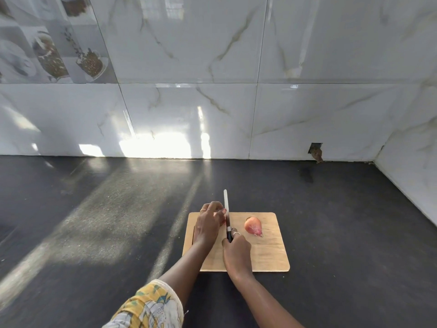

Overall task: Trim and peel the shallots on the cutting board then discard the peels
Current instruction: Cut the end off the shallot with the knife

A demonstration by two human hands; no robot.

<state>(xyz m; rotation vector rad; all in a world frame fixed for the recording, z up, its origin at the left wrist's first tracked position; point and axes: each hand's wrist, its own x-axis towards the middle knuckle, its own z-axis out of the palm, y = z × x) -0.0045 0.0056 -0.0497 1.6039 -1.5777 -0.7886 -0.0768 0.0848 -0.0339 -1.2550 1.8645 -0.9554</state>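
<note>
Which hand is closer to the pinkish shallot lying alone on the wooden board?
Right. The right hand, gripping the white-bladed knife, is just left of the pinkish pointed shallot, nearer the person; the left hand is farther left, beyond the blade.

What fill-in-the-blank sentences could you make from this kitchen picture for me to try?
1. The right hand grips a knife whose blade is coloured ____.
2. The shallot in plain sight lies on the ____ side of the knife.
3. The cutting board is made of ____.
4. The left hand rests on the board, to the ____ of the blade.

Missing words: white; right; wood; left.
</note>
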